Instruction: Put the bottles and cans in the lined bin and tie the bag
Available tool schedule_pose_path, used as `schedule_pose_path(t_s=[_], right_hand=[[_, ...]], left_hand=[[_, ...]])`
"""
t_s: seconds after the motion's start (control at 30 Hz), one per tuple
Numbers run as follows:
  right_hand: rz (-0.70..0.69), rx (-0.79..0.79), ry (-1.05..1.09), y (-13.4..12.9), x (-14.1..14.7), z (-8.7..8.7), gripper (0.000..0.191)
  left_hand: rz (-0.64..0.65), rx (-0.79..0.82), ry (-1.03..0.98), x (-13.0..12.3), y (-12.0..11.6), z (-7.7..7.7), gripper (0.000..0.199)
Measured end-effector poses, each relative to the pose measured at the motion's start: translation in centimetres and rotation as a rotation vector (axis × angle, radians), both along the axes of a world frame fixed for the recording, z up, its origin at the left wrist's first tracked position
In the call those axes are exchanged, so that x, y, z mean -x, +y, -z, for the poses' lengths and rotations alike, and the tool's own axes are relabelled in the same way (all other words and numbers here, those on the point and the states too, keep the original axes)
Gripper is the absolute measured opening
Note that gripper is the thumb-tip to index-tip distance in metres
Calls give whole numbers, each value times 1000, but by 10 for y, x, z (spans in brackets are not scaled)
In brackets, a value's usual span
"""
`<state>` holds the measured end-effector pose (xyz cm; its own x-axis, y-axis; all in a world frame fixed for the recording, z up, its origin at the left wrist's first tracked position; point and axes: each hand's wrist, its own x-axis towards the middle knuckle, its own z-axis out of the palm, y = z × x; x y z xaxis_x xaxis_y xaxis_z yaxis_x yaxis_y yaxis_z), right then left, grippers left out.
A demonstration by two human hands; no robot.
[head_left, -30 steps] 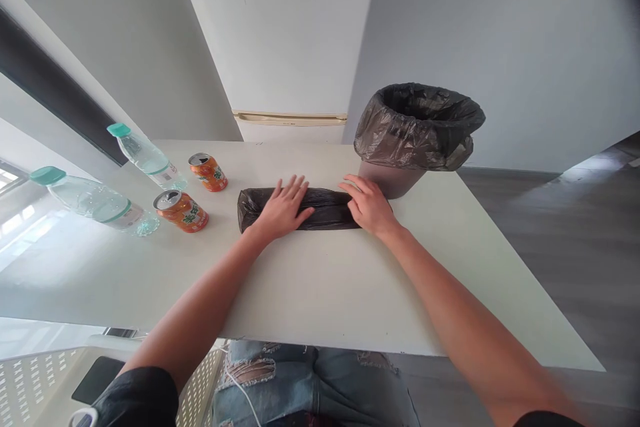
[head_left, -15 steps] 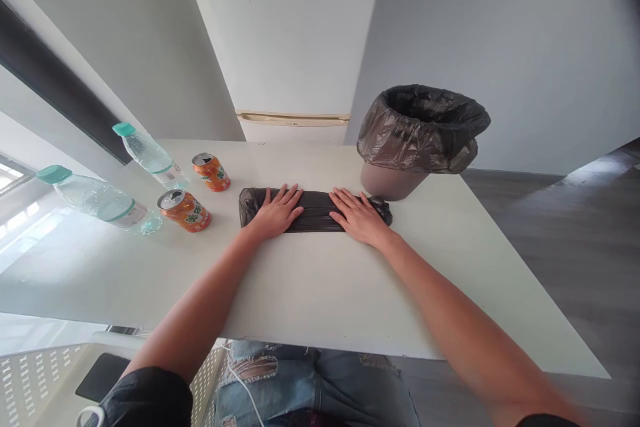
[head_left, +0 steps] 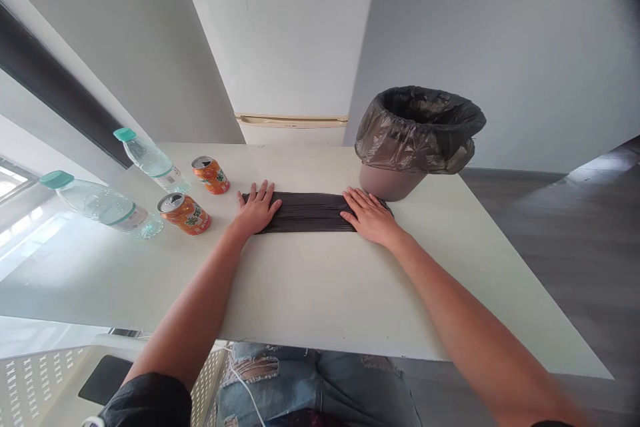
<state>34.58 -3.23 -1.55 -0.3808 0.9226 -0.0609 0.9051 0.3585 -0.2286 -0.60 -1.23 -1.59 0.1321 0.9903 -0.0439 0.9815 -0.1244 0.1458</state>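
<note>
A black plastic garbage bag (head_left: 313,213), folded into a long flat strip, lies across the white table (head_left: 320,280). On its left end rests my left hand (head_left: 254,210), palm down with the fingers spread. My right hand (head_left: 370,215) presses flat on the right end, its fingers stretched out and partly covering the bag. Just beyond my right hand stands a trash bin (head_left: 393,180) lined with another black bag (head_left: 417,137). The orange drink cans are nearest to my left hand: one can (head_left: 213,175) farther back, one can (head_left: 185,213) closer to me.
Two clear plastic bottles with green caps, a front bottle (head_left: 103,203) and a rear bottle (head_left: 153,160), stand left of the cans. Behind the table is a white refrigerator (head_left: 285,33). A phone-like dark slab (head_left: 104,379) lies at lower left by a perforated plastic surface.
My hands have slid apart, the left one to the left and the right one slightly to the right. The bag between them now looks flatter and smoother.
</note>
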Motion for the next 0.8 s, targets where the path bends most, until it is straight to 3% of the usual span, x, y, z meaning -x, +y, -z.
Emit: schedule_pose_path(t_s=[0.2,0.43,0.63,0.73,0.8], right_hand=[[-43,65,37,1,-9,-7,80],[-70,37,64,3,-14,-9,76],[-65,-83,105,-3,-11,-27,56],[20,-229,118,-10,-4,-43,43],[190,-258,57,-16,-1,-52,38]], left_hand=[[7,21,-6,3,2,0,72],[-8,20,0,1,1,-5,72],[-18,-44,-22,-1,2,-9,69],[-26,-70,-29,0,2,-10,68],[-38,-71,-30,1,2,-10,67]])
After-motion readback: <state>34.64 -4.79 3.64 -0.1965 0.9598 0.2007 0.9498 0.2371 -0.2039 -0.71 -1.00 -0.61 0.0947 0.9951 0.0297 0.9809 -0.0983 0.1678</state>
